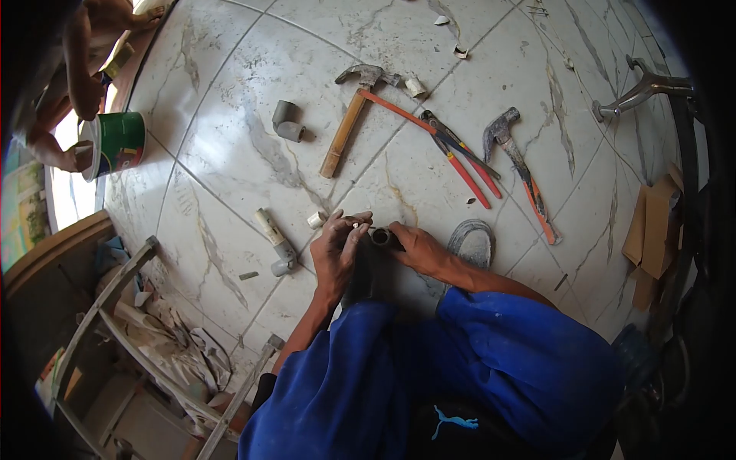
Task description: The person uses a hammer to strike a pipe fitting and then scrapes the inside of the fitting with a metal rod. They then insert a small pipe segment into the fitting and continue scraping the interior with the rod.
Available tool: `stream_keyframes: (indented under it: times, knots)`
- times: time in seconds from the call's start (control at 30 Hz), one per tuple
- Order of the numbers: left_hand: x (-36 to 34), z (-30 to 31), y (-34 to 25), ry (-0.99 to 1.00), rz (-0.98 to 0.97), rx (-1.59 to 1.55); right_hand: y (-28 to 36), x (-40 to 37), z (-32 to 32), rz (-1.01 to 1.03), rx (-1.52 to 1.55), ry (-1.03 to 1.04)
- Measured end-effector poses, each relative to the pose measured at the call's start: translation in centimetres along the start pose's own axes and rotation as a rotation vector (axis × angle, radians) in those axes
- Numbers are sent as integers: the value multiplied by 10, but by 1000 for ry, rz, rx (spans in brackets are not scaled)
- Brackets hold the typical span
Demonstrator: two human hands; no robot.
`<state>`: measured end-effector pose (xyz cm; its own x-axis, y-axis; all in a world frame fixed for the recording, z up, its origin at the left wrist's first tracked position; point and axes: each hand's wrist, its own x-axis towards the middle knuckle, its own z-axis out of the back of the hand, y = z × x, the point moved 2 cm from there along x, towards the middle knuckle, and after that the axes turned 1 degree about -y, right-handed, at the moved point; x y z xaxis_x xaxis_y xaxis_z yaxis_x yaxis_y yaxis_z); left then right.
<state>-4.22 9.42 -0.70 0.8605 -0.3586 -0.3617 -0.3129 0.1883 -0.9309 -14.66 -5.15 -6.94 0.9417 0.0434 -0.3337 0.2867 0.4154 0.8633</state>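
My right hand is closed around a dark grey pipe fitting, its round opening facing up. Close beside it, my left hand is pinched, with a tiny pale spot at the fingertips; what it holds is too small to make out. A short white pipe piece lies by the left fingers. Further left is a white pipe joined to a grey elbow. Another grey elbow fitting rests on the tiles ahead.
Ahead lie a wooden-handled hammer, red-handled pliers, a hacksaw-like orange strip and an orange-handled hammer. Another person's hands hold a green bucket. A metal frame stands left, a cardboard box right.
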Motion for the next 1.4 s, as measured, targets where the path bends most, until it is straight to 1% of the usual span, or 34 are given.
stream_keyframes:
  times: [0.07, 0.13, 0.2, 0.27, 0.33, 0.37, 0.43, 0.47, 0.53, 0.57, 0.63, 0.67, 0.73, 0.77, 0.8, 0.87, 0.9, 0.93, 1.0, 1.03, 1.1, 1.23, 1.3, 1.33, 1.4]
  knots:
    - [-8, 6, -3, 52, -534, 374, 4, -4, 6, 16, 4, 1]
    - [-16, 9, 0, 50, -545, 411, 14, -10, 19, 74, -57, -59]
    - [-26, 11, 5, 183, -713, 530, 20, -15, 35, 40, -47, -83]
    - [-32, 11, 9, 221, -696, 556, 25, -22, 55, 7, -41, -106]
    - [-34, 9, 10, 252, -744, 633, 24, -29, 78, -33, -7, -266]
    - [-34, 8, 10, 256, -740, 633, 20, -32, 86, -38, -5, -265]
    - [-33, 7, 11, 282, -720, 706, 7, -40, 106, -112, -35, -499]
    - [-32, 6, 10, 286, -715, 705, 1, -42, 114, -117, -33, -497]
    - [-31, 5, 8, 342, -724, 751, -10, -49, 132, -98, -156, -669]
    - [-30, 5, 9, 344, -719, 751, -16, -52, 138, -102, -154, -667]
    - [-30, 4, 10, 381, -727, 763, -27, -60, 149, -181, -250, -747]
    - [-29, 4, 9, 384, -721, 763, -32, -63, 152, -186, -249, -744]
    - [-27, 1, 6, 411, -753, 805, -43, -68, 158, -201, -392, -874]
    - [-26, 1, 5, 412, -744, 803, -54, -72, 159, -220, -382, -909]
    - [-25, 0, 4, 423, -761, 811, -57, -73, 162, -221, -382, -904]
    - [-24, -1, 5, 432, -769, 817, -60, -75, 165, -292, -704, -889]
    - [-24, -2, 5, 433, -794, 840, -67, -77, 166, -338, -721, -860]
    - [-24, -2, 5, 434, -821, 864, -73, -78, 167, -336, -721, -854]
    - [-23, -3, 7, 421, -826, 871, -80, -78, 169, -352, -814, -767]
    - [-23, -3, 7, 409, -837, 879, -83, -78, 172, -349, -815, -760]
    - [-22, -6, 8, 377, -828, 870, -91, -73, 180, -404, -752, -680]
    - [-23, -4, 12, 341, -814, 817, -91, -65, 198, -375, -715, -583]
    - [-22, 0, 16, 341, -815, 810, -83, -62, 210, -602, -282, -402]
    - [-22, 0, 18, 340, -816, 808, -66, -56, 217, -598, -289, -391]
    - [-23, 0, 15, 355, -805, 806, -30, -57, 211, -851, 99, -341]
